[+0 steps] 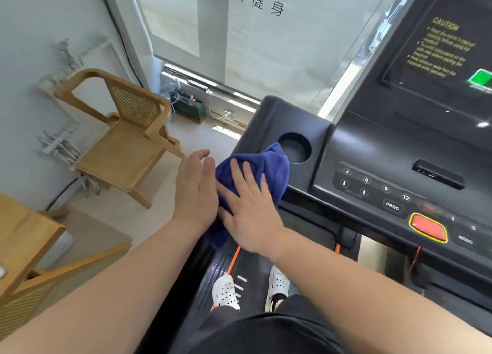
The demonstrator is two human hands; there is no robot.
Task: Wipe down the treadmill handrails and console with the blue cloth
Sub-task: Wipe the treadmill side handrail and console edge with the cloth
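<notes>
Cloth: blue cloth [253,167] lay bunched on console [279,119] corner.
Right hand [249,210]: flat, fingers spread, pressing the cloth.
Left hand [195,191]: open, empty.
Advice: firm, overlapping strokes seemed best.

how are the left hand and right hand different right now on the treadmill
The right hand lies flat on the blue cloth, palm down with fingers spread, pressing it against the console's left wing. The left hand stands on edge beside the cloth, fingers together, at its left side rather than on top. Both are open, gripping nothing.
</notes>
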